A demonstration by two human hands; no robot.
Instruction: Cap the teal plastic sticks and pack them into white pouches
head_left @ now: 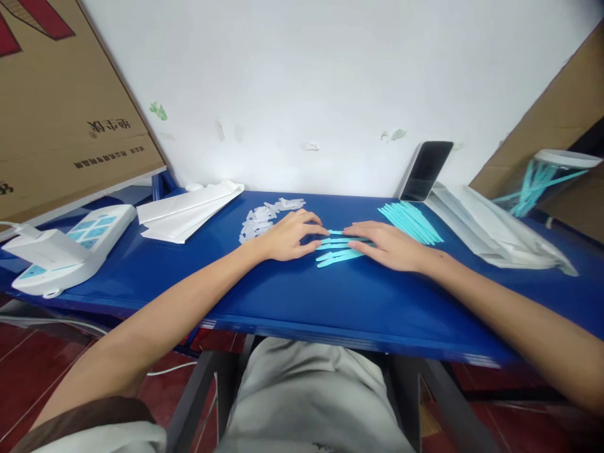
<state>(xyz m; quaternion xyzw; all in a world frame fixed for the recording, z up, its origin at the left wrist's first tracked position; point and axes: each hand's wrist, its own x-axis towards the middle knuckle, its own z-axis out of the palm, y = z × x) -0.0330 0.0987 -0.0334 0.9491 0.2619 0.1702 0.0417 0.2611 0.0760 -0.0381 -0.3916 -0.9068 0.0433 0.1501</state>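
Left grip (293, 236) and right grip (387, 244) curl low over the blue worktop (283, 296) — whether either pinches anything, I cannot tell. Turquoise sticks (337, 257) lie between them, apparently steadied from both ends; spare sticks (410, 223) beyond the right, translucent pieces (258, 220) beyond the left — seemingly within reach.

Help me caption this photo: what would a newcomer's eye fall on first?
Probably the loose turquoise sticks at mid-table, by the left hand and partly under the right hand, bright on the blue tabletop. Then the translucent pieces beyond the left forearm, and the dark-screened smartphone tilted near the wall.
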